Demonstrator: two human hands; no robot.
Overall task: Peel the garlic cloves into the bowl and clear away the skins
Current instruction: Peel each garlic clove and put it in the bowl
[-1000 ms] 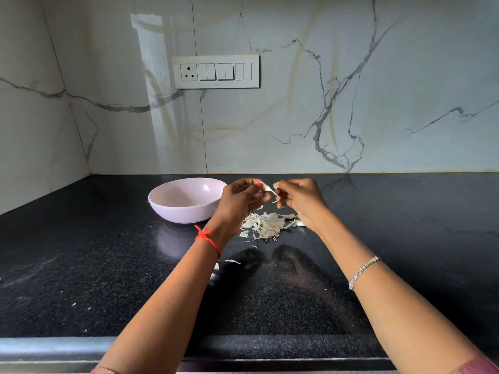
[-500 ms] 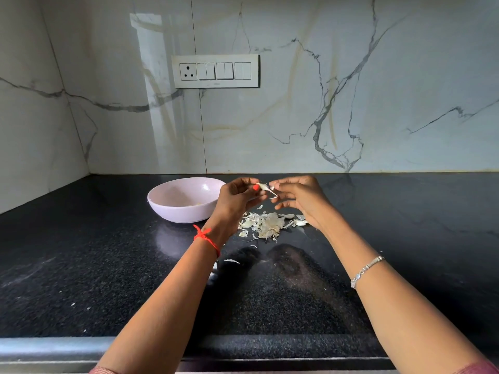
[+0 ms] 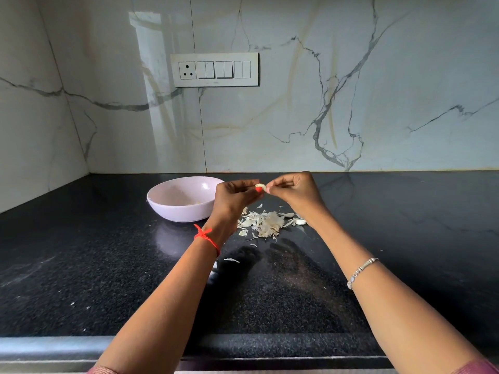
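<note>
The right hand (image 3: 297,190) has curled its fingers in since earlier; I see it and the left hand (image 3: 234,197) pinching one garlic clove (image 3: 260,187) over the skins (image 3: 266,224), peeling evidently unfinished.

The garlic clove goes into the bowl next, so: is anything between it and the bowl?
Nothing visible. The left hand and right hand pinch the garlic clove in the air; the open bowl sits just beside the left hand.
</note>
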